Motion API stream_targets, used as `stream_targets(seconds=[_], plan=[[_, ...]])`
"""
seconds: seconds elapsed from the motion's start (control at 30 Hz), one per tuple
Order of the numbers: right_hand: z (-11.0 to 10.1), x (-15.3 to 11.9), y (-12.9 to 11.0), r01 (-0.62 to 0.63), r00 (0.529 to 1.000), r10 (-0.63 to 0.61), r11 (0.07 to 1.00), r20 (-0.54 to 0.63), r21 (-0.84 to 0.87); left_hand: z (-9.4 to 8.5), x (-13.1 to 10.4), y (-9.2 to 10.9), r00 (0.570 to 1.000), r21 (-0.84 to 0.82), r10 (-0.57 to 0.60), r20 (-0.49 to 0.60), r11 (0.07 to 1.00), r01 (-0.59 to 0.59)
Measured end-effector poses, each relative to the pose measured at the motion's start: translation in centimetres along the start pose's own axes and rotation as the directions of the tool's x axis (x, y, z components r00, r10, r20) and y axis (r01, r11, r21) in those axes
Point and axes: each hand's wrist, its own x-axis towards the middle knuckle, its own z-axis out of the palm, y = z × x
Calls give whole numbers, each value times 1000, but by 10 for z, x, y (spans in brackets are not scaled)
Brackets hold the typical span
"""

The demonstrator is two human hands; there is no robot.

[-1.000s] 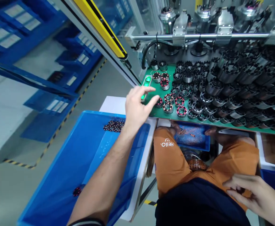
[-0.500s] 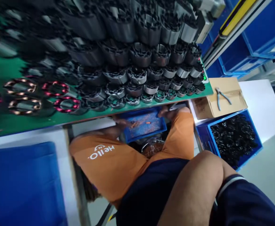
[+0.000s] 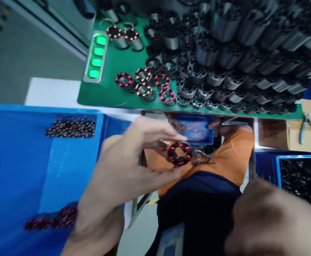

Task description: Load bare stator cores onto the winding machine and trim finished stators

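My left hand point(image 3: 134, 160) is raised over my lap, with its thumb and fingers gripping a red-wound stator point(image 3: 180, 153) whose open end faces up. At the lower right is my right hand point(image 3: 267, 217), smeared by motion, its fingers not readable. On the green bench mat point(image 3: 107, 94), several wound stators with pink or copper coils stand upright, among them a pink-wound stator point(image 3: 167, 95) near the front edge. Rows of dark unwound stators point(image 3: 232, 81) fill the mat to the right.
A large blue bin point(image 3: 64, 163) at the left holds copper-wound point(image 3: 71, 128) and red-wound stators point(image 3: 51, 218). Blue-handled pliers point(image 3: 308, 128) lie on a cardboard box point(image 3: 294, 135). Black parts point(image 3: 303, 181) fill a bin at right. A blue tray point(image 3: 195, 129) is below the bench.
The view has swung left, bringing the green lights and bin contents into sight. Both hands are now in view, the left one with a red-wound stator.
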Motion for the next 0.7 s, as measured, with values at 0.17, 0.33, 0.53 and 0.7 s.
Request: stream_targets(seconds=[0.17,0.33,0.53,0.7], plan=[[-12,34,35,-122,930,287,830,-228,545,18,19,10,949,-4,57,310,998,-59],[4,53,53,-135,968,251,609,-28,782,42,24,13,921,-9,155,357,987,-162],[4,50,52,-47,840,456,599,-292,799,59,11,15,998,-150,31,-52,988,-39],[7,58,47,-18,819,466,606,-336,795,63,6,16,987,-54,75,-145,995,-83]])
